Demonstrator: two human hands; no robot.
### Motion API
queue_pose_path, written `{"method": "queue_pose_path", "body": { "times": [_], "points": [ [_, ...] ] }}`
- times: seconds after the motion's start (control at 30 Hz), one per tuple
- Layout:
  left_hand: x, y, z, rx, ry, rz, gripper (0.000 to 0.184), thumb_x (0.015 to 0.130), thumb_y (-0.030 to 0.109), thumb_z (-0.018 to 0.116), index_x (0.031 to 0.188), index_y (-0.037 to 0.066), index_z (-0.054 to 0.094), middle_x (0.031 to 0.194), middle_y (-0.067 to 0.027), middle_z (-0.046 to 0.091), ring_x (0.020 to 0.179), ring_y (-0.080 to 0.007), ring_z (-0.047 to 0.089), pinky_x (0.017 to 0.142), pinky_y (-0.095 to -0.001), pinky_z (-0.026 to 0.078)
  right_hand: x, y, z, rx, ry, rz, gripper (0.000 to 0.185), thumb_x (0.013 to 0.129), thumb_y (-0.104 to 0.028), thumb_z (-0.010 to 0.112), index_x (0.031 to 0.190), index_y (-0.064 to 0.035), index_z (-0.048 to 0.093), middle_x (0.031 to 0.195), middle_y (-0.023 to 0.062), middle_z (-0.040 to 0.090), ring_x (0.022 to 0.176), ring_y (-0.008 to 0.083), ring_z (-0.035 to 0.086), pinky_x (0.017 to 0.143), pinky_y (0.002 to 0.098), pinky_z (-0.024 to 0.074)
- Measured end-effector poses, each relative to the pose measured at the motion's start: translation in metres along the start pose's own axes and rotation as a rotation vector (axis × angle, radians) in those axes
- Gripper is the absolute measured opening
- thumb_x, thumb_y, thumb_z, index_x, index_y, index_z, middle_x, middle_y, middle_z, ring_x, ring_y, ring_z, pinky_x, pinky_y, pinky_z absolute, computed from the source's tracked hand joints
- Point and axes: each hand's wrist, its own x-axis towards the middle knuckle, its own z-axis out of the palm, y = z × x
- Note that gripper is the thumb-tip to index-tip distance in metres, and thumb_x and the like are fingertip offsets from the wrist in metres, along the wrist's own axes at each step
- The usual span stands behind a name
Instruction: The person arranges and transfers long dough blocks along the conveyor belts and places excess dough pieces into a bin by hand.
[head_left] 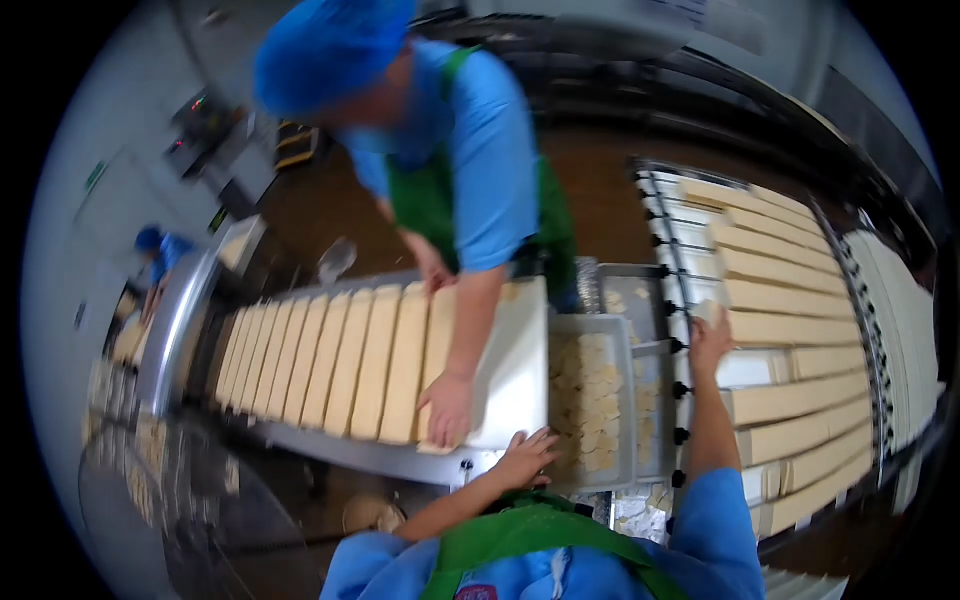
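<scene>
My left hand (526,460) has its fingers spread near the front right corner of the white board (515,365), holding nothing. Out to the right, my right hand (710,342) is closed around a small stack of pale dough wrappers (707,312) at the left side of the slatted conveyor (682,250). Long rows of stacked dough wrappers (795,328) lie across that conveyor. More pale rows (345,360) lie side by side on the left table. A co-worker's hand (446,408) presses on the row closest to the bare board; the other hand (430,265) is at its far end.
Between the two lines stands a grey bin (622,400) holding loose round wrappers (590,400). A second tray (653,410) adjoins it. The co-worker (450,170) leans over the left table. Another person (160,260) is at the far left, beyond a metal machine cover (178,335).
</scene>
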Motion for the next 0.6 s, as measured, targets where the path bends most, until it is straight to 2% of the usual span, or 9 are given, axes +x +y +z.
{"method": "queue_pose_path", "body": {
  "times": [0.13, 0.2, 0.27, 0.3, 0.33, 0.4, 0.43, 0.53, 0.6],
  "points": [
    [0.001, 0.000, 0.002, -0.029, -0.051, 0.041, 0.062, 0.072, 0.036, 0.075, 0.127, 0.015, 0.053, 0.142, -0.0102, 0.039, 0.138, -0.0291, 0.026, 0.100, -0.0552, 0.029, 0.001, -0.003, -0.008, 0.008, 0.039, -0.071, 0.016, 0.081, -0.022, 0.067, 0.096, -0.0224, 0.071, 0.143, 0.0151, 0.039, 0.130, 0.0333, 0.036, 0.102, 0.0517, 0.0247],
    [0.000, -0.001, 0.004, -0.085, -0.038, 0.027, 0.059, 0.074, 0.032, 0.074, 0.126, 0.014, 0.054, 0.139, -0.0107, 0.042, 0.137, -0.0299, 0.028, 0.102, -0.0528, 0.029, 0.004, 0.002, -0.004, -0.047, 0.052, -0.064, 0.015, 0.080, -0.023, 0.068, 0.095, -0.0253, 0.072, 0.144, 0.0111, 0.037, 0.129, 0.0327, 0.037, 0.100, 0.0544, 0.0252],
    [-0.002, -0.003, 0.007, -0.304, 0.087, 0.152, 0.051, 0.078, 0.026, 0.071, 0.124, 0.012, 0.055, 0.135, -0.0117, 0.045, 0.136, -0.0310, 0.031, 0.104, -0.0488, 0.029, 0.005, 0.002, -0.008, -0.077, 0.019, 0.012, 0.016, 0.081, -0.025, 0.068, 0.095, -0.0277, 0.072, 0.145, 0.0087, 0.036, 0.129, 0.0320, 0.036, 0.100, 0.0568, 0.0244],
    [-0.004, -0.001, 0.005, -0.346, 0.191, 0.202, 0.035, 0.083, 0.018, 0.066, 0.116, 0.008, 0.059, 0.128, -0.0129, 0.050, 0.128, -0.0311, 0.041, 0.102, -0.0423, 0.035, 0.006, 0.002, -0.011, -0.119, -0.006, 0.109, 0.017, 0.081, -0.026, 0.068, 0.096, -0.0302, 0.073, 0.146, 0.0064, 0.035, 0.129, 0.0312, 0.036, 0.099, 0.0593, 0.0236],
    [-0.008, -0.001, 0.003, -0.353, 0.199, 0.192, 0.035, 0.083, 0.018, 0.066, 0.116, 0.008, 0.059, 0.128, -0.0129, 0.050, 0.128, -0.0311, 0.041, 0.102, -0.0423, 0.035, 0.009, 0.000, -0.010, -0.118, -0.012, 0.095, 0.017, 0.081, -0.026, 0.068, 0.096, -0.0302, 0.073, 0.146, 0.0064, 0.035, 0.129, 0.0312, 0.036, 0.099, 0.0593, 0.0236],
    [-0.023, 0.003, -0.020, -0.632, 0.270, 0.118, 0.024, 0.086, 0.013, 0.061, 0.109, 0.006, 0.062, 0.121, -0.0135, 0.055, 0.118, -0.0297, 0.050, 0.097, -0.0379, 0.041, 0.009, -0.007, -0.007, -0.206, -0.076, 0.356, 0.019, 0.081, -0.028, 0.068, 0.099, -0.0345, 0.072, 0.146, 0.0025, 0.035, 0.129, 0.0292, 0.035, 0.098, 0.0633, 0.0219],
    [-0.032, 0.001, -0.027, -0.647, 0.357, 0.074, 0.020, 0.087, 0.009, 0.059, 0.105, 0.004, 0.064, 0.115, -0.0131, 0.058, 0.108, -0.0288, 0.055, 0.092, -0.0347, 0.046, 0.010, -0.008, -0.005, -0.210, -0.084, 0.344, 0.019, 0.081, -0.028, 0.068, 0.099, -0.0345, 0.072, 0.146, 0.0025, 0.035, 0.129, 0.0292, 0.035, 0.098, 0.0633, 0.0219],
    [-0.068, -0.012, -0.037, -0.605, 0.625, -0.196, 0.019, 0.084, 0.007, 0.060, 0.103, 0.003, 0.064, 0.114, -0.0146, 0.058, 0.105, -0.0304, 0.057, 0.090, -0.0361, 0.046, 0.018, -0.014, 0.001, -0.279, -0.292, 0.491, 0.020, 0.085, -0.032, 0.062, 0.102, -0.0396, 0.071, 0.150, -0.0004, 0.028, 0.135, 0.0272, 0.026, 0.101, 0.0639, 0.0184],
    [-0.091, -0.029, -0.034, -0.555, 0.805, -0.435, 0.027, 0.084, 0.010, 0.060, 0.110, 0.004, 0.062, 0.116, -0.0189, 0.057, 0.111, -0.0361, 0.052, 0.096, -0.0408, 0.042, 0.019, -0.014, 0.002, -0.273, -0.306, 0.464, 0.024, 0.087, -0.028, 0.058, 0.103, -0.0407, 0.070, 0.150, -0.0011, 0.028, 0.137, 0.0272, 0.024, 0.102, 0.0639, 0.0178]
  ]
}}
